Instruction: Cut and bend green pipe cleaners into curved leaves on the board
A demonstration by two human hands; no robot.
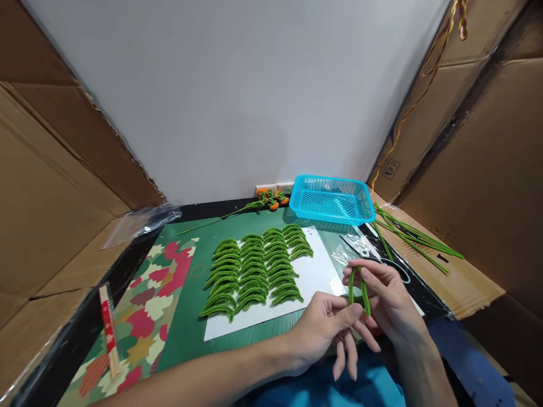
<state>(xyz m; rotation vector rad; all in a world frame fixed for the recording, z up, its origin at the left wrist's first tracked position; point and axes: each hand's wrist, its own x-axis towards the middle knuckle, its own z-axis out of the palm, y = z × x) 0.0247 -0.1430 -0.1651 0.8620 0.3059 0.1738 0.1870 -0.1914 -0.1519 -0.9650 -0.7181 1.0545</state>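
Green and fuzzy, a slim bent strip [365, 297] forms a narrow arch between the hands: the fingers of the right hand [390, 299] are pinched together on its bend, while those of the left hand [326, 325] curl by one lower end, their grip unclear. Good shaping probably wants a light pinch and even legs, sparing the fuzz. Leftward, curved green fuzzy pieces [253, 270] lie in columns on a white flat sheet [320, 274]; silver-bladed scissors [363, 252] lie just beyond the right hand.

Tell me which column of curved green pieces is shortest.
The far-right column, nearest the blue basket; it ends well before the other three, which reach closer to the near edge of the white sheet.
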